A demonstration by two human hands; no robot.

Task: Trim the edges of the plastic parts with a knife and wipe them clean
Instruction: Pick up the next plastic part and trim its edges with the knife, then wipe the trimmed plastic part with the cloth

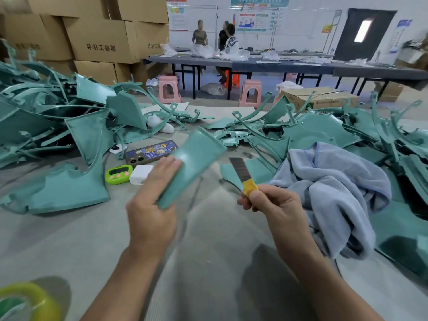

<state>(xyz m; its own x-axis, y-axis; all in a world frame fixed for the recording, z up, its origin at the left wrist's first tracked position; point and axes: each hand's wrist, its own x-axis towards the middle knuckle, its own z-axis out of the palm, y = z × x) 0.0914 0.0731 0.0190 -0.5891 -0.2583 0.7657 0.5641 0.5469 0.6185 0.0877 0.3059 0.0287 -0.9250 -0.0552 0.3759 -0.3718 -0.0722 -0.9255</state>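
Observation:
My left hand (pixel 151 205) grips a teal plastic part (pixel 193 163) by its lower end and holds it tilted above the table, its wide end pointing up and right. My right hand (pixel 273 205) pinches a knife (pixel 243 173) by its yellow-taped handle, the bare blade pointing up and slightly left. The blade is apart from the part, a short gap to its right. A light blue cloth (pixel 333 188) lies crumpled just right of my right hand.
Heaps of teal plastic parts lie at the left (pixel 53 126) and right (pixel 347 133). A phone (pixel 151 152), green timer (pixel 118 174) and white charger (pixel 140 174) lie behind my left hand. A tape roll (pixel 25 302) is at bottom left. People stand at a far table (pixel 278 66).

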